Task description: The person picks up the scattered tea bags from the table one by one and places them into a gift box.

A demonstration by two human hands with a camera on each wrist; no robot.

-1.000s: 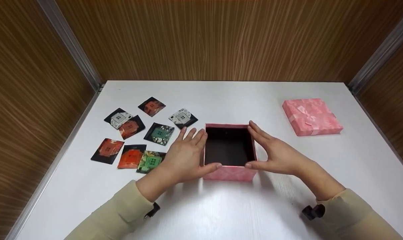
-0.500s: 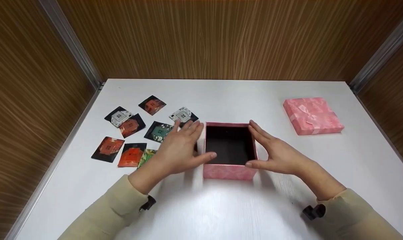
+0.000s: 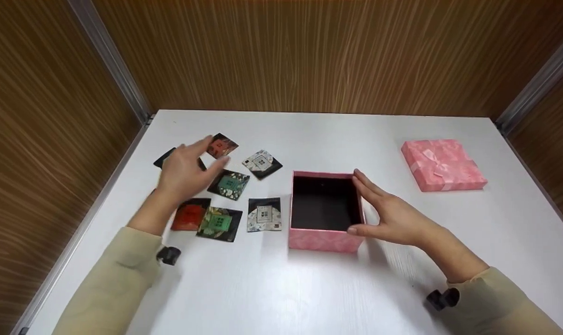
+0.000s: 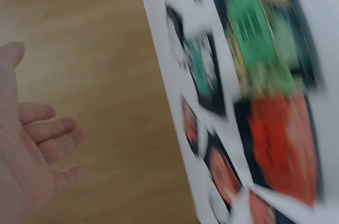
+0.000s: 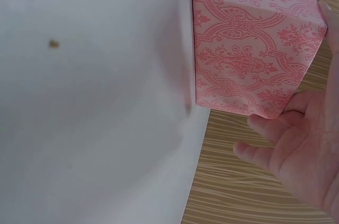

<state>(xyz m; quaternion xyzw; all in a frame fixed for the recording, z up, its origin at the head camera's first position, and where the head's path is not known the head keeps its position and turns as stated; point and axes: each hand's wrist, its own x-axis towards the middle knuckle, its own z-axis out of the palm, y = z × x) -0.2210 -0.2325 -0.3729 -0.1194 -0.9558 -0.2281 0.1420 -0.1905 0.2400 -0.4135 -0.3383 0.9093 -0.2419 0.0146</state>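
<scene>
A pink patterned gift box (image 3: 326, 241) stands without its lid on the white table, its dark inside showing. My right hand (image 3: 393, 218) holds its right side, with the thumb at the near corner and the fingers at the far one. In the right wrist view these fingers (image 5: 265, 128) lie by the box's corner. My left hand (image 3: 181, 172), fingers spread and holding nothing, hovers over the small flat packets at left and hides some. A green packet (image 3: 219, 224), a red one (image 3: 190, 215) and a white one (image 3: 264, 215) lie nearer. The left wrist view is blurred.
At the back right lies the pink box lid (image 3: 444, 165) with a ribbon bow. More packets, one teal (image 3: 230, 184), one white and black (image 3: 262, 164), and one dark red (image 3: 222, 145), lie left of the box. Wood-grain panels (image 3: 318, 56) wall the table.
My left hand has left the box's left side and moved left and away over the packets, uncovering the white packet beside the box. My right hand has stayed at the box.
</scene>
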